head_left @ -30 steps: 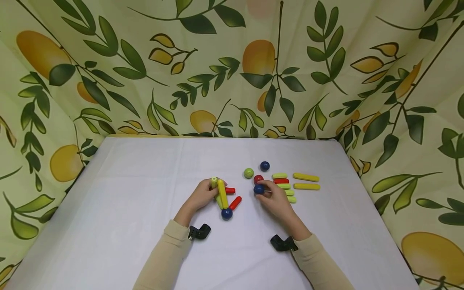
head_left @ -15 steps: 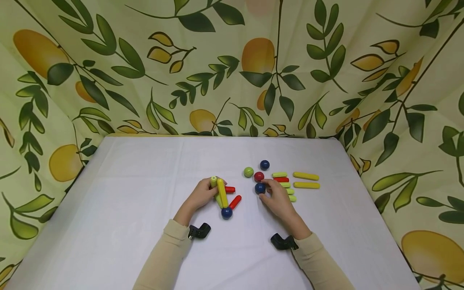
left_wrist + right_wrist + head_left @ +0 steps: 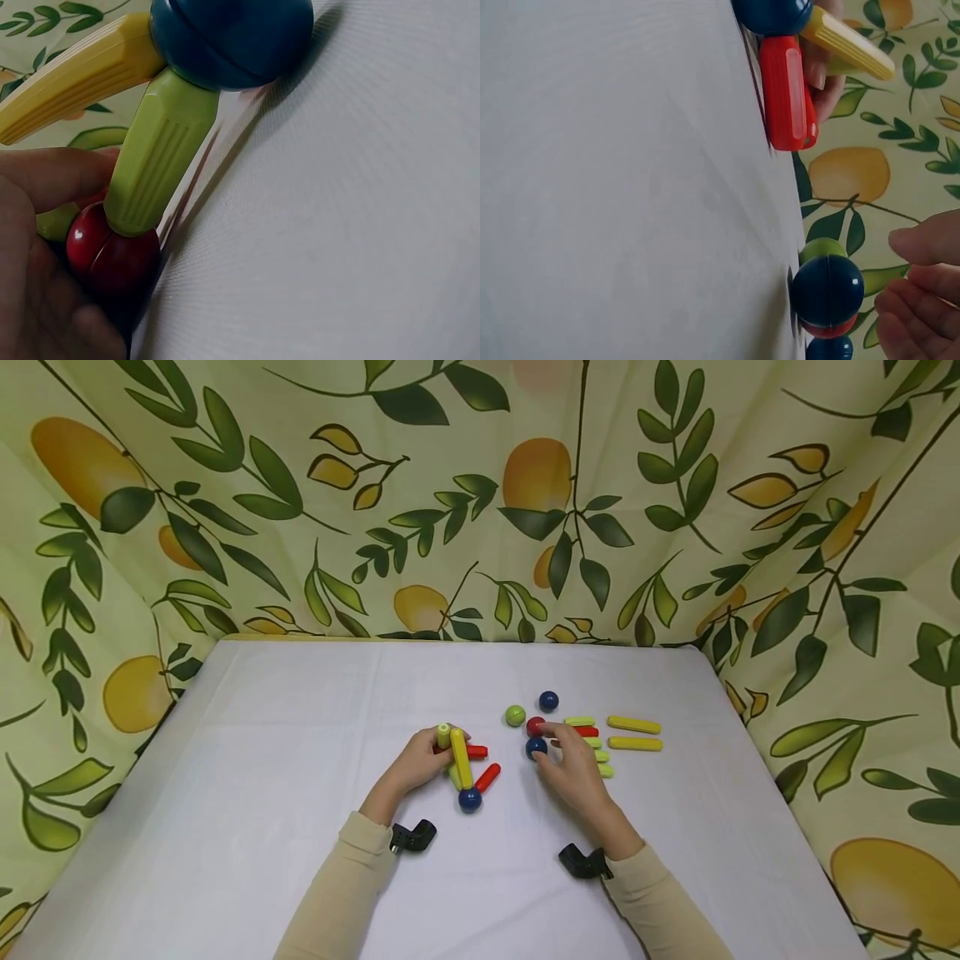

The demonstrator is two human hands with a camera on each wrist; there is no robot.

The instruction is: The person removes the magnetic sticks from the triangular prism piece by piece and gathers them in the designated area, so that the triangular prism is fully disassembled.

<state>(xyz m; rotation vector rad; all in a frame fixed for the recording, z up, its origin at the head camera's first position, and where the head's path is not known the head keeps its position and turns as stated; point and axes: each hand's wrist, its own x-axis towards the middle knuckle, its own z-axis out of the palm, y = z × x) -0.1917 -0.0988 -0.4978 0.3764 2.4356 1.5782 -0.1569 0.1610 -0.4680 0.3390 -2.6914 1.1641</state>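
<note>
My left hand (image 3: pixel 418 763) grips a toy stick-and-ball construction at its red ball (image 3: pixel 112 251). From that ball a green stick (image 3: pixel 161 154) leads to a blue ball (image 3: pixel 470 799), where a yellow stick (image 3: pixel 461 760) slopes up and a red stick (image 3: pixel 488 777) joins. Another red stick (image 3: pixel 477 751) shows behind. My right hand (image 3: pixel 573 768) hovers around a loose blue ball (image 3: pixel 828 291), thumb and fingers spread; the right wrist view shows a gap to it. In the head view its index fingertip overlaps the loose red ball (image 3: pixel 534 727).
Beyond the right hand lie a green ball (image 3: pixel 515 716) and another blue ball (image 3: pixel 549 700). Several short green sticks (image 3: pixel 581 722) and a short red stick (image 3: pixel 587 732) are lined up, partly hidden by the hand. Two yellow sticks (image 3: pixel 634 743) lie farther right on the white table (image 3: pixel 300 710).
My right thumb and index finger have come off the loose blue ball, and the index finger has shifted to the red ball. The left hand stays in place with the construction.
</note>
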